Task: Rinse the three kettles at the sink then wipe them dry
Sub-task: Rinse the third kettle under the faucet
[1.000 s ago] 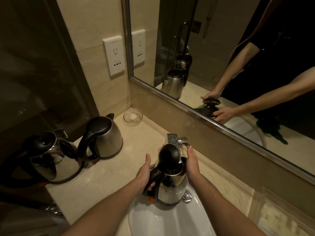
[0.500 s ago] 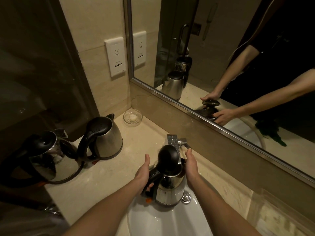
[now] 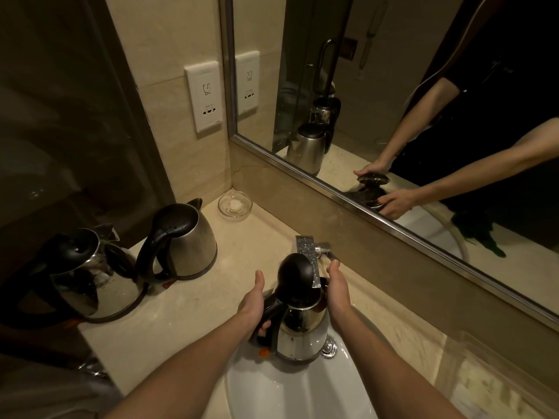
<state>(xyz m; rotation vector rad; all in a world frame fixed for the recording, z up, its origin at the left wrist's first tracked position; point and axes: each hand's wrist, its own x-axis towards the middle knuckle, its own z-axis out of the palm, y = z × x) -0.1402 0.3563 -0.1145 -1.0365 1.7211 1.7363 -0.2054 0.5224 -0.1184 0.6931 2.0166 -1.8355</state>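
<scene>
Over the sink [image 3: 281,394], set into the bench [image 3: 193,316] near its front edge: the held kettle [image 3: 302,331] hangs upright just above the white bowl, close under the tap [image 3: 306,249].
Left hand [image 3: 252,308]: its fingers [image 3: 263,324] are wrapped round the black handle on the kettle's left side, with the thumb lifted and pointing away from the person.
Right hand [image 3: 338,294]: cupped against the kettle's right shoulder. From above its fingers are hidden, but the mirror [image 3: 302,172] shows them curving round the body.
Key relation: the kettle's long axis is vertical and its open mouth sits directly beneath the spout's end. The tap lever [image 3: 329,253] lies just past the right hand, so that hand is the nearer one to work the water.
Water: no stream can be made out in this dim light.
Held kettle's look: shiny steel body with dark specks and reflections, a black hinged lid [image 3: 295,275] tipped up and back, a black base ring, and an orange tab low on the handle.
Other kettles: two stand with lids down at the bench's left end, well apart from the sink. The middle kettle [image 3: 189,240] has a brushed steel body. The left kettle [image 3: 87,279], at the left edge, is glossier.
Back corner: a glass soap dish [image 3: 235,205] sits where the bench meets the walls.
Stage, as a judgement: one kettle is being rinsed, and no cloth is in view.
</scene>
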